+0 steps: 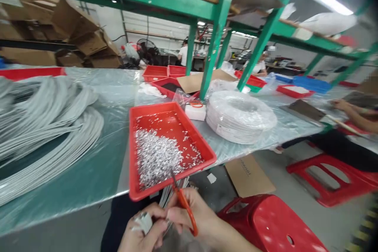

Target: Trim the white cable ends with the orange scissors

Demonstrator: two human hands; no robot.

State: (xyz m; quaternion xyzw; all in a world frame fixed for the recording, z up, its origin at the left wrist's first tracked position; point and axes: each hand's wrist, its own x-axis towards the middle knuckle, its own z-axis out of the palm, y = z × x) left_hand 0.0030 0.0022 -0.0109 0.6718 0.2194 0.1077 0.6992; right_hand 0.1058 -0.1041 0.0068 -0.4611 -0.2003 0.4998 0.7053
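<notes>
My right hand (193, 209) is closed around scissors with orange handles (186, 209); the dark blades point up toward the near edge of a red tray. Close beside it, my left hand (147, 226) pinches thin grey cables (165, 197), whose ends are hidden by my fingers. A white wrapping (143, 222) covers part of a left finger. The fingertips of both hands meet or nearly meet at the cables. Just beyond lies the red tray (210, 156), with a heap of small shiny metal pieces (156, 156) in it.
Long coils of grey cable (67, 126) cover the table's left side. A plastic-wrapped cable coil (240, 118) and a small white box (195, 112) stand beyond the tray. Green shelf posts (217, 39) rise behind. A red stool (283, 224) is at right; another person's hand (342, 105) shows farther right.
</notes>
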